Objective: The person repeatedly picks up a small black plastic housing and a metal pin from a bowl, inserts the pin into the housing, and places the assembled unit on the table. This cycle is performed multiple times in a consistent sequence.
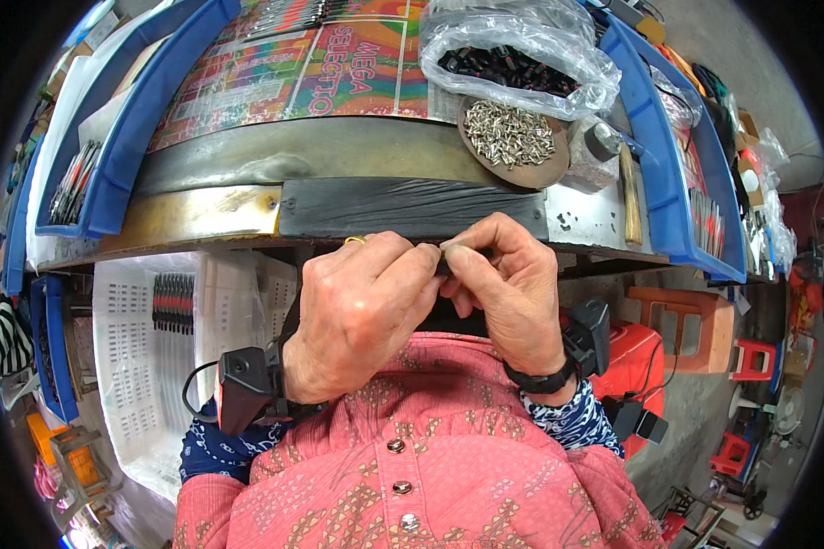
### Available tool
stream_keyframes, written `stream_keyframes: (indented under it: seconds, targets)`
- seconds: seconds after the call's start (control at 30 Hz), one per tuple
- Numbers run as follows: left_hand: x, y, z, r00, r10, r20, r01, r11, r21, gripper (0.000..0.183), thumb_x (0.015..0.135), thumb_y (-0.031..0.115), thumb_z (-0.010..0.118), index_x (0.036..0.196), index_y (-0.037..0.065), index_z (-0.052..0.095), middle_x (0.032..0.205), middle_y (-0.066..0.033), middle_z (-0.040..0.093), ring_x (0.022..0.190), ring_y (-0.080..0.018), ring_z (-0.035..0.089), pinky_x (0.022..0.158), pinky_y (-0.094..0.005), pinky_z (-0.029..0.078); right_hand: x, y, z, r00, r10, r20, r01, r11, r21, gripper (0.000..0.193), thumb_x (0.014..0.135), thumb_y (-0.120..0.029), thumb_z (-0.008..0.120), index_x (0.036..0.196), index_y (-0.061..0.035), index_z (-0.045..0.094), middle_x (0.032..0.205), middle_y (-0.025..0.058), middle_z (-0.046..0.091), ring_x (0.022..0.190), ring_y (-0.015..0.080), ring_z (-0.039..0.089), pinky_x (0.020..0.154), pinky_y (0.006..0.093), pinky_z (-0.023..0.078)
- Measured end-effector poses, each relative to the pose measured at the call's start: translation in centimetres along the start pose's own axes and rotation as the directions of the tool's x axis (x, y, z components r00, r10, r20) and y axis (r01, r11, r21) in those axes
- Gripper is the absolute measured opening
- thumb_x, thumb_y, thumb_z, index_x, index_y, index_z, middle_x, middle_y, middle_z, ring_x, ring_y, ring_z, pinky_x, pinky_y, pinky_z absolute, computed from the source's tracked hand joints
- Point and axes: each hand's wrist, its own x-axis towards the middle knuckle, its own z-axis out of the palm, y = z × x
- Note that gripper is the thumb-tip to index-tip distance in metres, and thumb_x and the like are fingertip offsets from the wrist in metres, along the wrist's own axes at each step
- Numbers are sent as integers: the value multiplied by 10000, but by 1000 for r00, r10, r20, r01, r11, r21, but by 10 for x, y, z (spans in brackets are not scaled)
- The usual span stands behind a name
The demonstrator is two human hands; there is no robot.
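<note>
My left hand [362,306] and my right hand [515,297] meet at the near edge of the bench, fingertips almost touching. Both are closed in a pinch. Between them a bit of something small and dark [443,266] shows, mostly hidden by the fingers, so its kind cannot be made out. Just beyond the fingers, black padding [412,209] covers the bench edge. Farther off, a round brown dish [558,169] holds many small silvery metal pieces [508,133]. Behind it lies an open clear plastic bag [604,78] of small black parts [504,71], some with red.
Blue bins [124,183] [655,137] with slim red-and-black items flank the bench. A wooden-handled tool [630,197] lies right, by a grey block [593,151]. Below left stands a white crate [142,366] with rows of red-and-black pieces [173,302]. A red stool [636,366] stands right.
</note>
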Motion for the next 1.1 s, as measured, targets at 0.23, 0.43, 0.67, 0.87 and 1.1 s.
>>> stream_keyframes:
  seconds: [0.23,0.43,0.67,0.87,1.1]
  targets:
    - [2,0,1,999,-51,2,51,998,-21,165,728,38,710,877,47,641,720,-80,562,628,-266,606,555,-373,502,-1,8,1,999,-49,-18,50,996,70,134,979,-147,627,964,-14,615,748,10,629,594,24,537,500,174,407]
    - [4,-1,-4,994,-105,36,108,992,-72,178,719,30,715,876,52,635,719,-84,564,629,-274,604,551,-383,500,1,6,-5,998,6,66,-18,983,180,219,1015,-224,575,1020,-11,624,741,17,628,580,47,545,525,181,423]
    - [0,0,-1,997,-69,22,69,997,-32,185,717,32,719,883,49,639,723,-84,567,635,-273,609,560,-378,504,0,5,-2,999,8,34,-9,1000,23,130,981,-136,621,994,-7,617,740,1,612,587,21,522,507,166,418]
    - [-1,-1,-1,1000,-15,9,15,1000,-14,194,720,26,717,900,33,646,729,-86,573,638,-270,614,564,-372,507,1,2,-6,998,1,67,0,1000,-26,91,955,-66,628,1003,10,617,772,18,636,616,39,574,516,169,454]
    - [0,-2,2,999,-41,8,41,998,-51,199,718,24,721,903,35,648,732,-92,584,640,-282,614,569,-378,509,-1,9,-6,999,-49,19,50,998,-31,114,954,-102,653,996,0,623,763,18,642,598,38,564,510,173,446]
